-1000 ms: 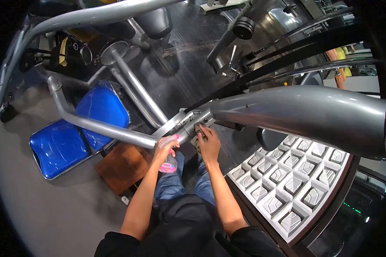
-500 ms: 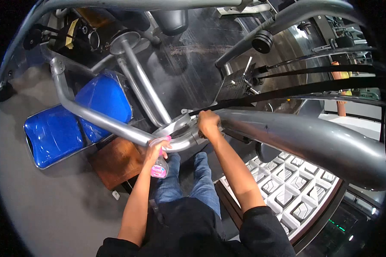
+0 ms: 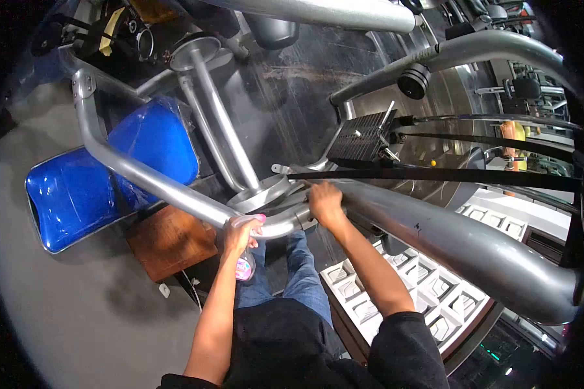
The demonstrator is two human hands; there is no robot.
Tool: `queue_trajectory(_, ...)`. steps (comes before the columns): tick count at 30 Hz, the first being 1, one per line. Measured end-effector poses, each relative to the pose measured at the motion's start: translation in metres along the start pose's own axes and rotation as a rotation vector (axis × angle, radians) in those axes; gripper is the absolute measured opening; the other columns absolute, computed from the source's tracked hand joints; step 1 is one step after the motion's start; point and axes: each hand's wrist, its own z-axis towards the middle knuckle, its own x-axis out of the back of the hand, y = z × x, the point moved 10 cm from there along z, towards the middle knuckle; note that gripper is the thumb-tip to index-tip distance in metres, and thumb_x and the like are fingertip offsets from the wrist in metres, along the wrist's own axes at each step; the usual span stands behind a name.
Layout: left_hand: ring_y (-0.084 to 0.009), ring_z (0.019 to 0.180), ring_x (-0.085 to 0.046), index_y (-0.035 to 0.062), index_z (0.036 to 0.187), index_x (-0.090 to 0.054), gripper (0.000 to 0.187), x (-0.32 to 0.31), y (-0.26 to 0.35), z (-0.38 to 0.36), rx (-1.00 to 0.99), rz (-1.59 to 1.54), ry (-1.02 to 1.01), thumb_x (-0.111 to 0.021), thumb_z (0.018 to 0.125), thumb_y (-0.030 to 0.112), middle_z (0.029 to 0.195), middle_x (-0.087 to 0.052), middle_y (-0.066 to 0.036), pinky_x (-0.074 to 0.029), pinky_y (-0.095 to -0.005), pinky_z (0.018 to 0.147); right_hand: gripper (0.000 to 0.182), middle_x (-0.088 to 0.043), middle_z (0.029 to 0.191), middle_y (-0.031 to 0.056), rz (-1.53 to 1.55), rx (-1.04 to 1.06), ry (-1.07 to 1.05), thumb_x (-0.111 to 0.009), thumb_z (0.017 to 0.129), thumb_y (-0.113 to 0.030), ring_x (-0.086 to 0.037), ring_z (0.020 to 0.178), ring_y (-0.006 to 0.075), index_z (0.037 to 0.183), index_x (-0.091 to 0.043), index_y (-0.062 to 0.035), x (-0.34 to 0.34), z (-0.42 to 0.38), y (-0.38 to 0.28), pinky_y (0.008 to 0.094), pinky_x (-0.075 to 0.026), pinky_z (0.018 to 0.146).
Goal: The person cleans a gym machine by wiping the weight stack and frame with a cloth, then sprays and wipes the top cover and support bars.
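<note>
My left hand is wrapped around the neck of a clear spray bottle with a pink-and-white label and a pink tip on its trigger head. The bottle hangs just in front of a bent silver tube of a gym machine. On that tube's collar, by the thick grey beam, rests my right hand with its fingers curled in. Whatever lies beneath those fingers is hidden. A black belt stretches rightward just above this hand.
Blue padded seats in plastic wrap lie left, near a brown wooden box. A weight stack stands beyond the beam. White patterned panels are at lower right. A round silver plate tops an upright post.
The view has shifted and turned slightly. My right hand has moved a little along the collar. My left hand still holds the spray bottle, which now sits slightly lower in view.
</note>
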Motion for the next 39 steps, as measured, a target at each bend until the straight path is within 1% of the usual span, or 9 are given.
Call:
queue_trajectory(3, -0.0164, 0.041, -0.057, -0.0029, 0.083, -0.072, 0.03, -0.001, -0.002, 0.002, 0.021, -0.005, 0.004, -0.071, 0.076, 0.026, 0.065, -0.066, -0.008, -0.045, -0.0271, 0.037, 0.016, -0.068, 0.089, 0.0159, -0.131, 0.136, 0.387, -0.062, 0.082, -0.02, -0.068, 0.087, 0.0321, 0.088, -0.069, -0.0062, 0.033, -0.034, -0.002, 0.0404, -0.057, 0.071)
queue_trajectory(10, -0.0174, 0.041, -0.059, -0.0031, 0.077, -0.071, 0.031, 0.0, -0.009, 0.006, 0.004, -0.004, -0.006, -0.071, 0.076, 0.028, 0.064, -0.065, -0.008, -0.044, -0.0276, 0.037, 0.016, -0.071, 0.094, 0.0134, -0.154, 0.035, 0.215, -0.063, 0.08, -0.016, -0.069, 0.088, 0.0319, 0.091, -0.07, -0.0058, 0.012, 0.015, 0.018, 0.0397, -0.057, 0.071)
queue_trajectory(12, -0.0176, 0.041, -0.059, -0.0031, 0.076, -0.07, 0.031, 0.001, -0.008, 0.004, 0.006, 0.002, -0.002, -0.071, 0.076, 0.028, 0.064, -0.065, -0.008, -0.044, -0.0276, 0.037, 0.018, -0.073, 0.1, 0.0126, -0.145, -0.11, -0.171, -0.065, 0.08, -0.016, -0.071, 0.092, 0.0295, 0.094, -0.074, -0.0076, 0.007, 0.034, 0.024, 0.0371, -0.058, 0.073)
queue_trajectory(16, -0.0176, 0.041, -0.059, -0.0023, 0.074, -0.07, 0.029, -0.001, -0.002, 0.0, 0.006, -0.001, -0.002, -0.07, 0.075, 0.027, 0.063, -0.065, -0.007, -0.044, -0.0274, 0.037, 0.021, -0.073, 0.107, 0.0085, -0.18, -0.159, -0.163, -0.062, 0.086, -0.021, -0.071, 0.099, 0.0231, 0.1, -0.076, -0.0184, 0.003, 0.058, 0.026, 0.0339, -0.056, 0.077)
queue_trajectory(23, -0.0176, 0.041, -0.059, -0.0009, 0.072, -0.069, 0.027, 0.001, -0.002, 0.001, -0.008, 0.007, 0.018, -0.07, 0.073, 0.026, 0.062, -0.064, -0.006, -0.045, -0.028, 0.038, 0.021, -0.073, 0.106, 0.0074, -0.212, -0.089, -0.116, -0.059, 0.088, -0.021, -0.071, 0.097, 0.0228, 0.099, -0.076, -0.015, 0.009, 0.042, 0.014, 0.0329, -0.056, 0.077)
queue_trajectory(26, -0.0175, 0.041, -0.059, -0.001, 0.072, -0.069, 0.028, 0.0, -0.001, -0.004, 0.018, 0.029, 0.028, -0.071, 0.073, 0.027, 0.062, -0.064, -0.006, -0.045, -0.0282, 0.039, 0.018, -0.072, 0.1, 0.0143, -0.132, -0.015, -0.066, -0.06, 0.084, -0.016, -0.071, 0.091, 0.0313, 0.094, -0.075, -0.0106, 0.002, 0.007, 0.009, 0.0411, -0.058, 0.072)
queue_trajectory(28, -0.0173, 0.041, -0.058, -0.0011, 0.073, -0.069, 0.028, -0.001, -0.002, -0.003, 0.001, -0.028, 0.009, -0.071, 0.072, 0.027, 0.062, -0.064, -0.006, -0.045, -0.0279, 0.039, 0.017, -0.069, 0.096, 0.0166, -0.085, 0.102, 0.284, -0.06, 0.083, -0.015, -0.07, 0.088, 0.0342, 0.092, -0.072, -0.0068, 0.014, -0.022, -0.003, 0.0441, -0.057, 0.072)
queue_trajectory(35, -0.017, 0.041, -0.058, -0.0016, 0.073, -0.069, 0.029, 0.0, 0.0, -0.004, 0.015, 0.024, 0.014, -0.072, 0.073, 0.027, 0.062, -0.064, -0.007, -0.045, -0.0273, 0.039, 0.02, -0.067, 0.096, 0.0173, 0.118, 0.217, 0.183, -0.059, 0.085, -0.017, -0.069, 0.089, 0.0352, 0.092, -0.071, -0.0029, 0.023, -0.042, -0.059, 0.0439, -0.057, 0.074)
queue_trajectory(39, -0.017, 0.041, -0.058, -0.0021, 0.075, -0.071, 0.029, 0.0, 0.0, -0.002, 0.007, 0.004, 0.014, -0.073, 0.074, 0.027, 0.063, -0.064, -0.008, -0.045, -0.027, 0.038, 0.019, -0.069, 0.109, 0.014, 0.007, 0.128, -0.104, -0.062, 0.083, -0.018, -0.069, 0.097, 0.0306, 0.095, -0.074, -0.0096, -0.007, 0.018, -0.066, 0.0401, -0.057, 0.075)
